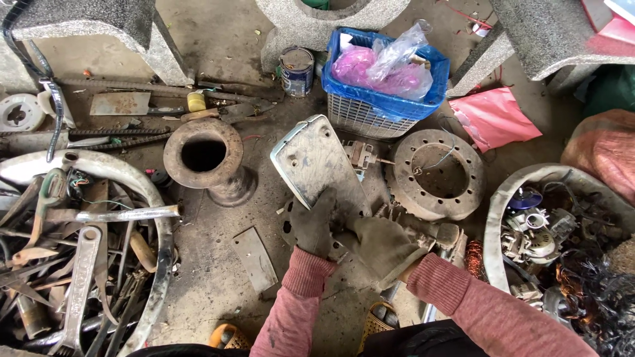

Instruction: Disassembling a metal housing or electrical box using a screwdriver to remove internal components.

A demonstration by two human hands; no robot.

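Both my hands wear dirty grey work gloves below pink sleeves. My left hand (312, 223) grips the near edge of a flat, scuffed metal plate (317, 162) with rounded corners, tilted up off the ground. Close beside it, my right hand (378, 244) closes on the same plate's lower right end, above a small hammer-like metal tool (444, 233) lying on the floor. The plate's bottom end is hidden behind the gloves.
A rusty pipe flange (206, 158) stands to the left, a round perforated metal disc (436, 173) to the right. A tyre rim (142, 192) at left holds wrenches and scrap; another (503, 205) at right holds small parts. A blue basket (383, 89) and a paint can (297, 69) sit behind.
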